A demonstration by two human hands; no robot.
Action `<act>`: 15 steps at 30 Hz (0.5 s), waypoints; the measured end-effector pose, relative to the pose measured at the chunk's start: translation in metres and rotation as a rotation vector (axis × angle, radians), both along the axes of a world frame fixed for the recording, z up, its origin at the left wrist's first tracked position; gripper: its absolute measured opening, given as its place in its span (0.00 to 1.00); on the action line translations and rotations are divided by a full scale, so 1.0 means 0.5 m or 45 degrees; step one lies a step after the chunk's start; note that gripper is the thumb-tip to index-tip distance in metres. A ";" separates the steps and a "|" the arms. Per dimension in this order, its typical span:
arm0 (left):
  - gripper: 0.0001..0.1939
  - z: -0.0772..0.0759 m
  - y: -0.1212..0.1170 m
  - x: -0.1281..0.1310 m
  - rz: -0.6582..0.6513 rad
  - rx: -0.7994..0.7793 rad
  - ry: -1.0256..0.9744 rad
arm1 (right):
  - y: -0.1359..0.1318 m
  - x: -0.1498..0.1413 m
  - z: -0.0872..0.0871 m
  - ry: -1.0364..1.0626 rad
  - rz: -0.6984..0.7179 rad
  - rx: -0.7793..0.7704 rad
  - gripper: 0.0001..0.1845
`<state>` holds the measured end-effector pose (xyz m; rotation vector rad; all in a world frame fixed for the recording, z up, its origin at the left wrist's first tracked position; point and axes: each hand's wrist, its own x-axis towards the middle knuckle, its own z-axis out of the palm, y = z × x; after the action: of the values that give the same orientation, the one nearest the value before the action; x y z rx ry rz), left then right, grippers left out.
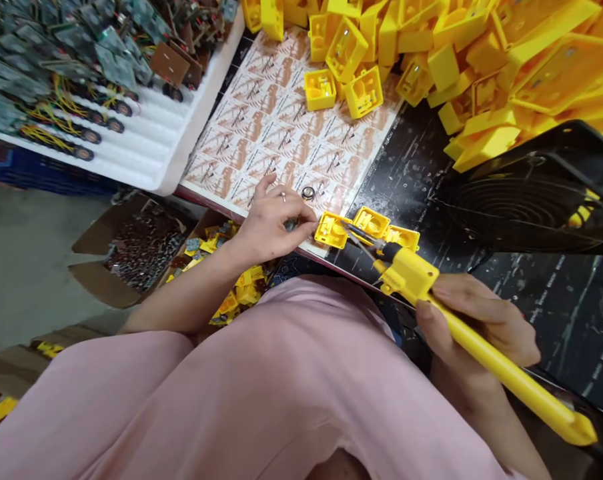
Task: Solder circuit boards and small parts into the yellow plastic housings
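My right hand (474,320) is wrapped round a yellow soldering iron (501,357) with a feed tube beside its tip. The tip reaches into a small yellow plastic case (333,230) at the table's front edge. On the other side of that case is my left hand (276,223), thumb and forefinger pinched at its rim. What they pinch is too small to make out; a dark piece shows partly behind the fingers. Two more open cases, one in the middle (372,223) and one at the right (402,237), stand alongside. A small round black part (308,193) lies just beyond my left fingers.
Many yellow cases (481,67) are heaped at the back right, by a black fan (526,193). A white foam tray (166,143) at left bears circuit boards with wired round parts. Printed sheets (281,120) cover the table's middle. An open carton (141,247) of small parts stands below.
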<state>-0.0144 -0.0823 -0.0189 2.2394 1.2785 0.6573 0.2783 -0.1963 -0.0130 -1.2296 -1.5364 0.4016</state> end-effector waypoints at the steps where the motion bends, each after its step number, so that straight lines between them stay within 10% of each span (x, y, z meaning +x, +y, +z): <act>1: 0.11 0.003 0.000 0.002 0.008 -0.005 0.002 | 0.001 -0.002 0.005 -0.018 0.063 0.045 0.12; 7: 0.11 0.017 0.005 0.027 0.044 0.048 0.107 | 0.006 -0.019 0.031 -0.227 0.136 0.077 0.32; 15: 0.12 0.013 0.006 0.038 0.027 0.179 0.222 | 0.022 -0.024 0.041 -0.301 0.317 0.170 0.18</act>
<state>0.0047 -0.0795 -0.0125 2.4467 1.3795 0.5867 0.2663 -0.1852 0.0077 -1.0124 -1.8978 0.3157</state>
